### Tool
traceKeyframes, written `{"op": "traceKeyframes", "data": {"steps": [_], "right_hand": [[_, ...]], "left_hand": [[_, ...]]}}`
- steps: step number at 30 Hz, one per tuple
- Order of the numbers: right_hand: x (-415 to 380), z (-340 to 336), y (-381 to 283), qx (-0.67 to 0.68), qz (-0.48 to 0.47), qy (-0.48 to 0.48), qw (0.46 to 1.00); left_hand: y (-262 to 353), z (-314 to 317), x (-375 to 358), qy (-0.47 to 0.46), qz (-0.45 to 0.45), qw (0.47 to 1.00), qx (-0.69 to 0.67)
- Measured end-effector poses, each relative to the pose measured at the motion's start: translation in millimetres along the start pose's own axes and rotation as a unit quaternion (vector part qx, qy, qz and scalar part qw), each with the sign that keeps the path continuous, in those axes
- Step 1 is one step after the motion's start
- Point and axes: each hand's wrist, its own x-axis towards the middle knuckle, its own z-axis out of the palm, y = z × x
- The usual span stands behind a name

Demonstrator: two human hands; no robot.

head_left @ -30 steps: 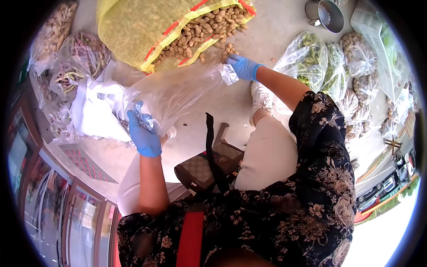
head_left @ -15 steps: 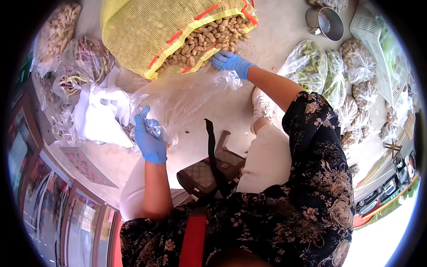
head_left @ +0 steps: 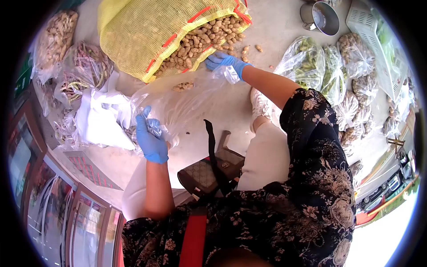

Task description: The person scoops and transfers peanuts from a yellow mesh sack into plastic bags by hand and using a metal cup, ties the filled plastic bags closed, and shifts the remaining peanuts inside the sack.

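A yellow mesh sack (head_left: 138, 33) lies on its side, its mouth spilling peanuts (head_left: 191, 46). My left hand (head_left: 152, 140), in a blue glove, is closed on the gathered side of a clear plastic bag (head_left: 178, 102). The bag stretches across to my right hand (head_left: 227, 63), also gloved, at the lower lip of the sack's mouth. That hand seems closed on the bag's edge, though its fingertips are partly hidden. A few peanuts (head_left: 183, 86) show within the bag, below the sack.
Bagged produce (head_left: 86, 66) and white plastic bags (head_left: 104, 115) lie on the left. On the right are bags of green pods (head_left: 304, 60), more filled bags (head_left: 356, 53), a metal pot (head_left: 327, 18) and a white crate (head_left: 362, 22). A brown handbag (head_left: 207, 172) hangs before my lap.
A few peanuts now show in the plastic bag, and several loose ones lie on the floor beside the sack's mouth. My right hand has shifted slightly left; my left hand has barely moved.
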Motion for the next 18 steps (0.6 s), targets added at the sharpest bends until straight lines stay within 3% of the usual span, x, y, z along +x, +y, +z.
{"op": "traceKeyframes", "data": {"steps": [2, 5, 8, 11, 18], "right_hand": [[-33, 18, 14, 0.036, 0.045, 0.034, 0.998], [-60, -11, 27, 0.134, 0.15, 0.041, 0.979], [-81, -12, 19, 0.161, 0.374, 0.062, 0.911], [-99, 10, -2, 0.178, 0.49, 0.065, 0.851], [-58, 19, 27, 0.148, 0.421, 0.104, 0.889]], "left_hand": [[0, -1, 2, -0.002, -0.004, 1.0, -0.004], [0, -8, 8, -0.019, -0.007, 1.0, 0.0], [-1, -8, 12, -0.031, -0.003, 1.0, 0.001], [-7, -9, 8, -0.017, -0.025, 1.0, 0.001], [-6, 1, -5, -0.055, -0.057, 0.997, -0.021]]}}
